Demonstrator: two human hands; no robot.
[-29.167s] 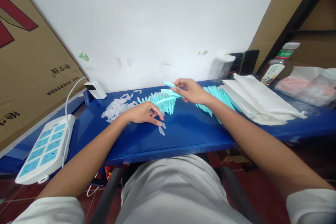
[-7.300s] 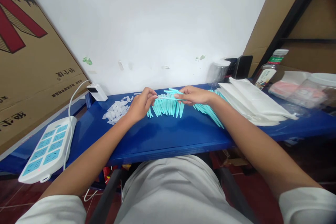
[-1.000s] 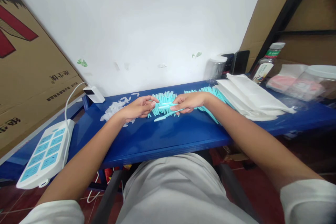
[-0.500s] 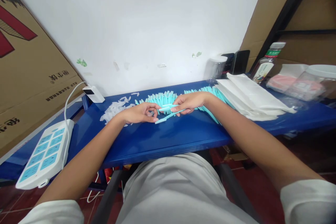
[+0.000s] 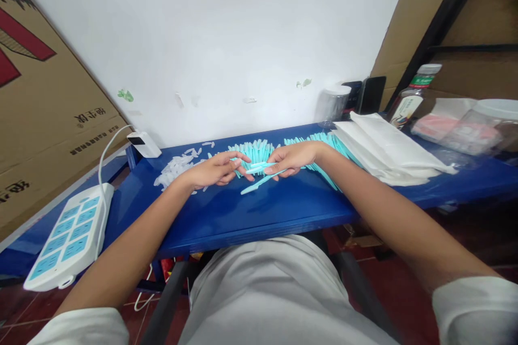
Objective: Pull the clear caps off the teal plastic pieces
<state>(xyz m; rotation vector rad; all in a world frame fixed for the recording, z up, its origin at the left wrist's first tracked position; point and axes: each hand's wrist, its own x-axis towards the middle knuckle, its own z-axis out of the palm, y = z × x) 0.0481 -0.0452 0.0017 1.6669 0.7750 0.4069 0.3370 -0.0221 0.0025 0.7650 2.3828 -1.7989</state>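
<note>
Both hands meet over the middle of the blue table (image 5: 259,215). My right hand (image 5: 290,157) pinches a few thin teal plastic sticks (image 5: 259,175) that point left and down. My left hand (image 5: 214,170) is curled, its fingertips touching the tip of one stick; what it pinches is too small to make out. Just behind the hands lies a fanned row of teal sticks (image 5: 253,149), with more teal sticks (image 5: 319,143) to the right. A pile of small clear plastic caps (image 5: 176,166) lies left of my left hand.
A stack of white bags (image 5: 388,145) lies at the right, with a clear jar (image 5: 335,103), a bottle (image 5: 415,94) and a clear tub (image 5: 473,126) behind. A white power strip (image 5: 67,234) and charger (image 5: 141,143) sit left. Cardboard boxes (image 5: 44,97) lean against the wall.
My left hand lifted slightly from the table and came back up to the stick tips held in my right hand. The sticks in my right hand tilted a bit lower.
</note>
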